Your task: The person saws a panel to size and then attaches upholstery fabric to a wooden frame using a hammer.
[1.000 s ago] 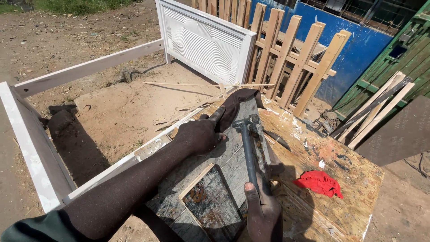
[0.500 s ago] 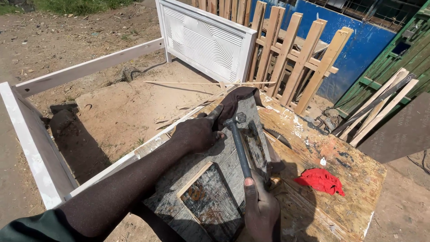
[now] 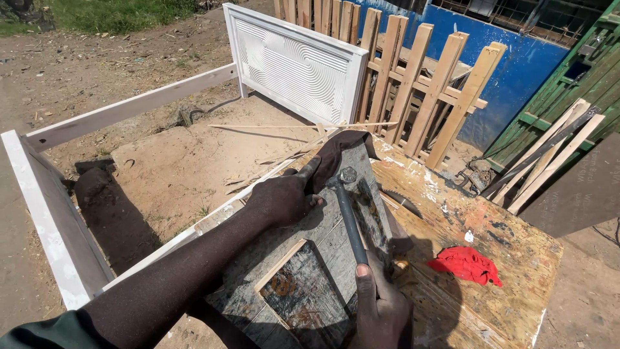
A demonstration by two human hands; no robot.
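— Two hands on the work: the left hand point(image 3: 281, 199) lies closed, knuckles up, on the grey weathered wooden panel point(image 3: 303, 258), fingers pinched together near its far end. The right hand point(image 3: 381, 310) is wrapped shut round the dark handle of the steel-headed hammer point(image 3: 349, 207), thumb along the shaft.

— Where's the hammer head?

— Just over the panel's far end, close beside the left fingertips and next to a dark brown cloth or leather piece point(image 3: 342, 152) draped over that end. I judge this a nailing step; whether a nail is pinched there I cannot tell, it is too small to see.

— And the next move?

— A short, square blow, I'd say, with the left fingers kept out from under the head.

— Where does the panel sit?

— On the rough chipboard table point(image 3: 491, 284), overhanging its near edge.

— Any packages or signs?

— No packages or labels that I can make out. A crumpled red cloth point(image 3: 466, 265) lies on the table to the right; a dark flat board point(image 3: 575, 187) at the far right edge bears faint pale markings
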